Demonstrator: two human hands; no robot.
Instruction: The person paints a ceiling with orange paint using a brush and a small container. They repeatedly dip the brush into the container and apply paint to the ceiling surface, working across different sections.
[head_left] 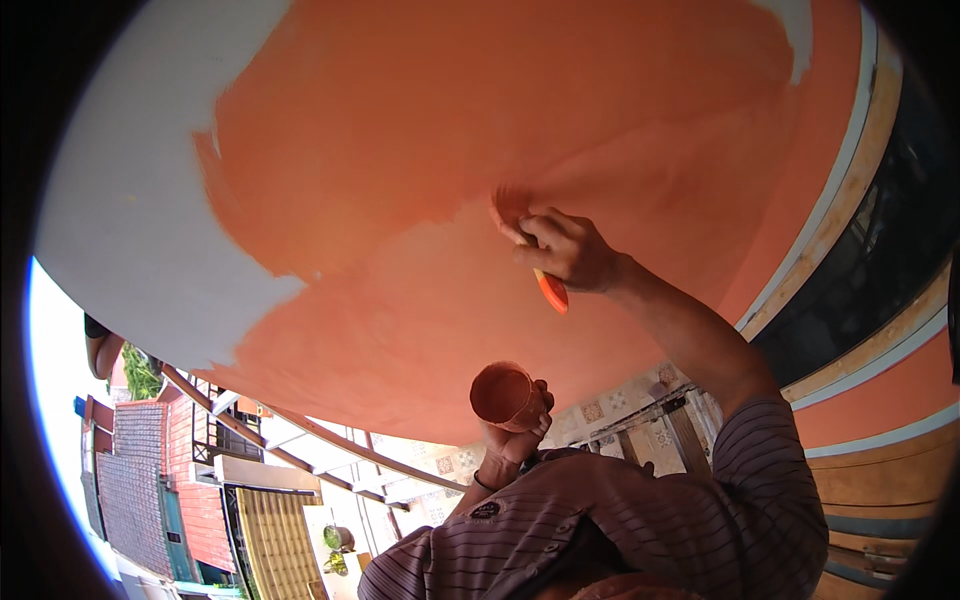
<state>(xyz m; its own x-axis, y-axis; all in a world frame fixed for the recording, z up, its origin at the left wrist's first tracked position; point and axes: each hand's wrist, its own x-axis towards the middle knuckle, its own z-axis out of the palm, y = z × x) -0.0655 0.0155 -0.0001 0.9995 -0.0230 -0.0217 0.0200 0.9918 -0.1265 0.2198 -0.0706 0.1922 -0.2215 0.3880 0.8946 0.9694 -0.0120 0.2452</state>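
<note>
the left hand had its fingers wrapped around a paint-stained cup, held mouth-up before the striped shirt. farther out, the right hand pinched a brush, its bristles against the partly orange wall, orange handle tip pointing down. beyond lay patterned floor tiles and, lower left, tiled roofs.
</note>
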